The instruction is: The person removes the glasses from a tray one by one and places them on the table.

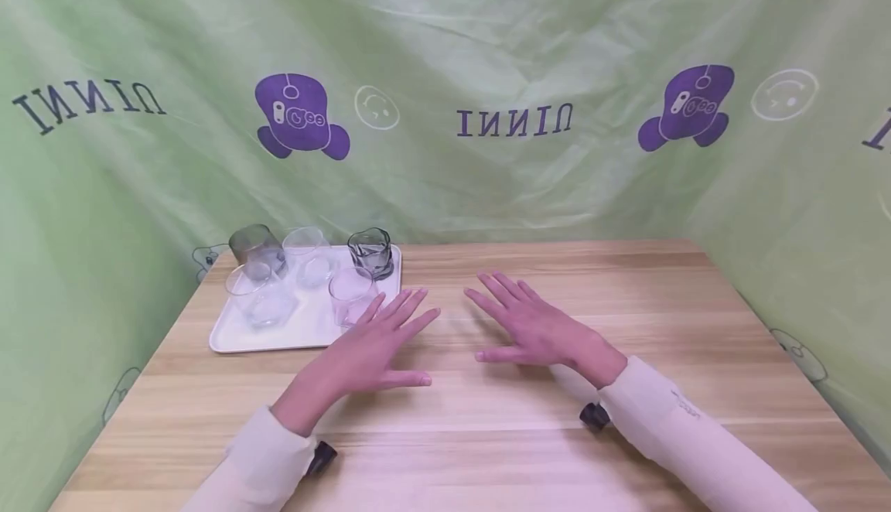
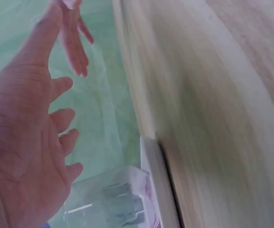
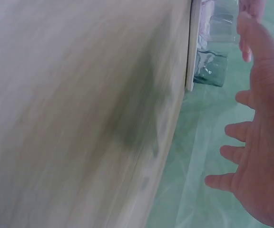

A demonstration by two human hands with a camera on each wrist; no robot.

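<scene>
Both hands spread flat, holding nothing, over mid-desk: left hand (image 1: 372, 349) fingertips just beside the white tray (image 1: 230, 336) of glasses at the far-left corner, right hand (image 1: 539, 330) over bare wood.

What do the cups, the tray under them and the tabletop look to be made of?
The cups look like clear glass or hard plastic: you see through them, and two are smoke-tinted. The tray seems matte white plastic, though the pictures cannot settle it, smooth with a raised, rounded rim. The table shows a light wood grain in long planks, possibly laminate.
</scene>
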